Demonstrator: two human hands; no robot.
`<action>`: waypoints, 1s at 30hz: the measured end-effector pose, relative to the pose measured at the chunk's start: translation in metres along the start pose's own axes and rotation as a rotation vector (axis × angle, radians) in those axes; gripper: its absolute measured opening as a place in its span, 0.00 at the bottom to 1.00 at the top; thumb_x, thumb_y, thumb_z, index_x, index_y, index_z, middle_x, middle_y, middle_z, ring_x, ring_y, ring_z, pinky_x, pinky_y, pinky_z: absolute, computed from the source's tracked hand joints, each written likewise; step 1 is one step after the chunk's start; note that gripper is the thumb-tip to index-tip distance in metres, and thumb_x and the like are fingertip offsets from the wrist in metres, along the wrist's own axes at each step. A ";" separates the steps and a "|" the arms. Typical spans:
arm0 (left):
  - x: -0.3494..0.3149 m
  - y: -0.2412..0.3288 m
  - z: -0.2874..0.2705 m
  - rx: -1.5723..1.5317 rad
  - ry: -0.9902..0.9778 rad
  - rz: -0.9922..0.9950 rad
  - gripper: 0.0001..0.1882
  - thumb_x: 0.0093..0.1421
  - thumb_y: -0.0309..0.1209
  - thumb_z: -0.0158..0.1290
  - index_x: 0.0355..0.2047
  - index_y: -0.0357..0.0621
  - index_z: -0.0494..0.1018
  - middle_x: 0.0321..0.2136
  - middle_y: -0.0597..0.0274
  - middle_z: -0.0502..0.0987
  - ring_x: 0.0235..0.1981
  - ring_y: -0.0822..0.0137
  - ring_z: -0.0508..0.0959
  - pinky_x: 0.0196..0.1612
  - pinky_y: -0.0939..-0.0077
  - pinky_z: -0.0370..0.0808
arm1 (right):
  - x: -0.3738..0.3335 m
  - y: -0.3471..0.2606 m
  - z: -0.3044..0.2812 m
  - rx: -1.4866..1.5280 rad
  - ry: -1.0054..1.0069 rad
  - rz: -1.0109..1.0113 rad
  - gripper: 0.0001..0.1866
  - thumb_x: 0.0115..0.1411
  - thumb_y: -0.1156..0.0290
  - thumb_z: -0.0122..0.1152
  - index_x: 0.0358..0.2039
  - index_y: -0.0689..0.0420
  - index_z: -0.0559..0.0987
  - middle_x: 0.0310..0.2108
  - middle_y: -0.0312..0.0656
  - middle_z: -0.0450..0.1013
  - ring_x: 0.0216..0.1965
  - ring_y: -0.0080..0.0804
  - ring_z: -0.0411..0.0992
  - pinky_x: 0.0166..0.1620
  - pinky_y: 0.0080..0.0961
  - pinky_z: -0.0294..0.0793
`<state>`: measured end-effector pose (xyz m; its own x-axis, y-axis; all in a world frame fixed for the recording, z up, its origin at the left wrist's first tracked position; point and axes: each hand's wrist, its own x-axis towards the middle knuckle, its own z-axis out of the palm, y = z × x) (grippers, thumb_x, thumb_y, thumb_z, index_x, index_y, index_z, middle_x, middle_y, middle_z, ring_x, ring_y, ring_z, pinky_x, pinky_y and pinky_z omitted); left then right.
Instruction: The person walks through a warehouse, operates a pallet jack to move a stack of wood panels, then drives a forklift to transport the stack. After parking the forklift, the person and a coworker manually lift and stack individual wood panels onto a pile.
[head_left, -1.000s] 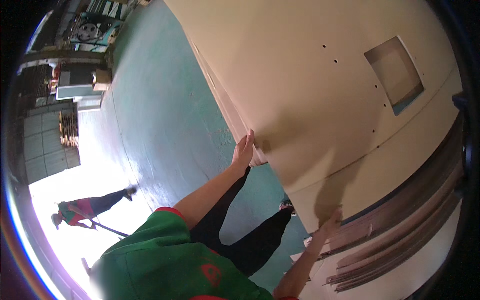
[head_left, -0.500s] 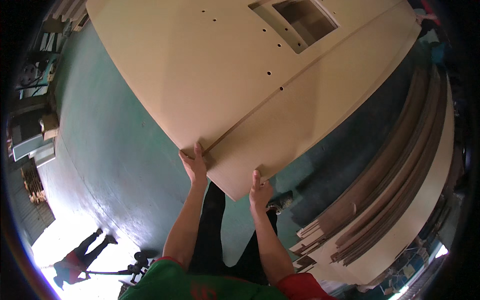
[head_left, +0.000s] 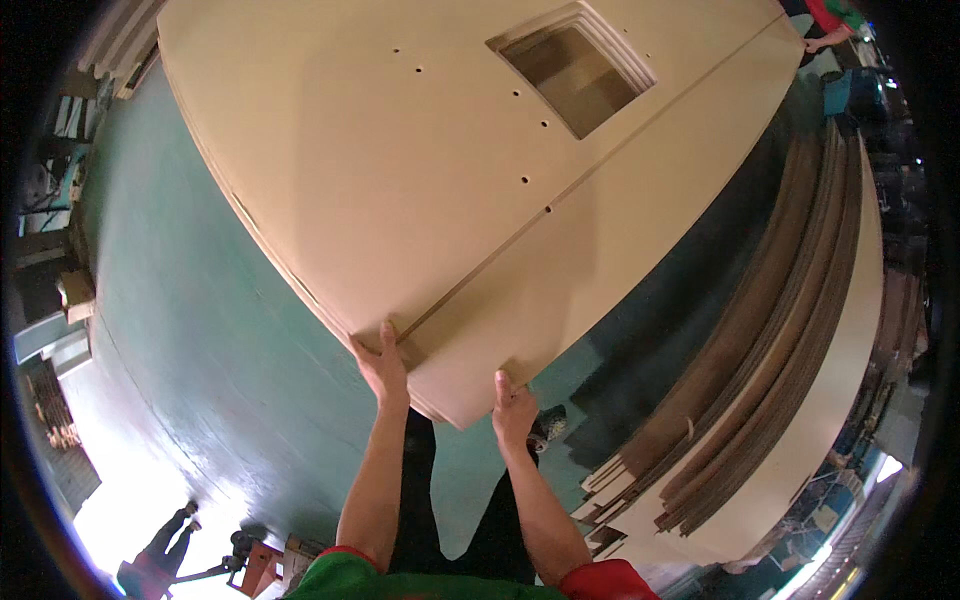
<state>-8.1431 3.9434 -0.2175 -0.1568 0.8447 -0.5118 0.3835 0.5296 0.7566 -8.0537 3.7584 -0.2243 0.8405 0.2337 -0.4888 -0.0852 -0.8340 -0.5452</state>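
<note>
A large pale wood-fibre board (head_left: 350, 170) reaches away from me, crossed by a long straight groove. It has several small round holes and a rectangular cutout (head_left: 585, 80) with layered edges. My left hand (head_left: 384, 370) grips its left edge close to the near corner, thumb on top beside the groove's end. On the right edge near that corner, my right hand (head_left: 514, 412) is closed, thumb on top. The fingers of both hands are partly hidden. Layered edges along the left side suggest more than one board, one over another.
Another person's hand (head_left: 822, 42) touches the board's far right corner. Long brown strips (head_left: 740, 390) lie on a pale sheet (head_left: 800, 450) at the right. Green floor (head_left: 200, 330) spreads to the left. A person (head_left: 160, 560) and a dark machine-like object (head_left: 240, 560) are at lower left.
The board has shifted down in view, toward me. A ledge with holes that showed inside the cutout is gone; stacked edges show there instead. Both hands keep their grip.
</note>
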 end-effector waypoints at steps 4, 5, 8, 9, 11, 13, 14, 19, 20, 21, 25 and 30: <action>0.003 -0.001 -0.010 -0.019 -0.057 0.036 0.48 0.57 0.46 0.58 0.64 0.30 0.45 0.60 0.41 0.58 0.58 0.52 0.63 0.59 0.63 0.61 | -0.008 0.003 0.005 -0.040 -0.030 0.081 0.40 0.58 0.36 0.47 0.21 0.70 0.75 0.16 0.56 0.70 0.23 0.53 0.72 0.30 0.44 0.68; 0.001 -0.003 -0.007 0.013 -0.052 0.050 0.48 0.57 0.47 0.58 0.64 0.30 0.44 0.60 0.42 0.58 0.58 0.52 0.62 0.59 0.63 0.61 | -0.005 0.004 0.001 -0.031 -0.015 0.108 0.39 0.59 0.38 0.47 0.20 0.70 0.74 0.15 0.55 0.69 0.22 0.52 0.72 0.29 0.43 0.67; -0.004 -0.007 0.011 -0.064 -0.048 0.049 0.50 0.56 0.47 0.59 0.65 0.31 0.42 0.61 0.42 0.56 0.61 0.53 0.59 0.60 0.63 0.58 | 0.016 0.006 -0.012 0.044 0.066 0.034 0.39 0.59 0.37 0.48 0.19 0.69 0.75 0.14 0.53 0.69 0.21 0.48 0.72 0.29 0.42 0.68; -0.005 -0.007 0.017 -0.118 -0.048 0.043 0.51 0.56 0.47 0.59 0.65 0.31 0.41 0.61 0.42 0.55 0.61 0.53 0.57 0.61 0.63 0.57 | 0.021 0.006 -0.015 0.018 0.042 0.024 0.39 0.59 0.37 0.48 0.19 0.68 0.75 0.14 0.53 0.70 0.22 0.47 0.73 0.29 0.41 0.68; -0.006 -0.008 0.023 -0.162 -0.029 0.043 0.52 0.56 0.48 0.59 0.65 0.32 0.40 0.62 0.42 0.53 0.62 0.55 0.56 0.62 0.63 0.56 | 0.026 0.004 -0.018 0.029 0.040 -0.018 0.39 0.59 0.37 0.48 0.19 0.68 0.76 0.14 0.53 0.70 0.22 0.45 0.74 0.29 0.39 0.69; -0.007 -0.008 0.023 -0.192 -0.011 0.044 0.51 0.57 0.48 0.58 0.66 0.33 0.39 0.63 0.42 0.51 0.62 0.55 0.55 0.62 0.64 0.55 | 0.025 -0.001 -0.019 0.035 -0.025 0.030 0.38 0.58 0.37 0.48 0.24 0.67 0.78 0.19 0.56 0.72 0.24 0.52 0.74 0.31 0.42 0.70; -0.007 -0.007 0.023 -0.201 -0.007 0.035 0.51 0.58 0.48 0.57 0.66 0.33 0.39 0.63 0.43 0.51 0.62 0.56 0.55 0.62 0.64 0.56 | 0.023 -0.003 -0.018 0.004 -0.051 0.107 0.38 0.58 0.36 0.49 0.26 0.67 0.79 0.21 0.57 0.74 0.25 0.55 0.74 0.32 0.43 0.71; -0.007 -0.009 0.018 -0.152 0.010 0.080 0.45 0.62 0.47 0.52 0.65 0.31 0.42 0.62 0.43 0.55 0.61 0.57 0.58 0.61 0.66 0.57 | 0.013 -0.010 -0.013 -0.014 -0.056 0.079 0.37 0.57 0.37 0.49 0.26 0.66 0.79 0.22 0.58 0.73 0.28 0.57 0.74 0.35 0.46 0.71; -0.007 -0.010 0.017 -0.141 0.011 0.079 0.44 0.62 0.47 0.51 0.65 0.30 0.43 0.61 0.43 0.56 0.60 0.57 0.59 0.61 0.66 0.57 | 0.012 -0.009 -0.013 -0.017 -0.085 0.107 0.37 0.57 0.37 0.50 0.26 0.66 0.79 0.22 0.58 0.73 0.28 0.57 0.74 0.36 0.46 0.71; -0.007 -0.011 0.017 -0.147 0.002 0.117 0.43 0.63 0.47 0.50 0.64 0.29 0.44 0.60 0.43 0.57 0.60 0.57 0.59 0.61 0.66 0.57 | 0.012 -0.008 -0.013 0.000 -0.090 0.105 0.37 0.57 0.37 0.50 0.26 0.66 0.79 0.22 0.58 0.73 0.28 0.57 0.74 0.36 0.46 0.71; -0.004 -0.014 0.013 -0.080 0.019 0.012 0.44 0.62 0.48 0.50 0.64 0.27 0.45 0.60 0.42 0.58 0.59 0.57 0.61 0.61 0.68 0.58 | 0.010 -0.006 -0.007 -0.028 -0.073 0.102 0.36 0.56 0.37 0.52 0.26 0.66 0.78 0.22 0.57 0.74 0.29 0.57 0.74 0.35 0.47 0.71; -0.007 -0.013 0.009 -0.072 0.007 0.034 0.43 0.64 0.48 0.47 0.62 0.23 0.45 0.60 0.39 0.57 0.60 0.56 0.60 0.61 0.67 0.57 | 0.006 -0.011 -0.007 0.044 0.030 0.068 0.37 0.56 0.39 0.54 0.19 0.69 0.75 0.17 0.57 0.71 0.27 0.57 0.73 0.34 0.45 0.70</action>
<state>-8.1387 3.9303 -0.2276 -0.1512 0.8629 -0.4823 0.3227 0.5043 0.8010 -8.0439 3.7655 -0.2160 0.8477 0.1616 -0.5053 -0.1657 -0.8242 -0.5415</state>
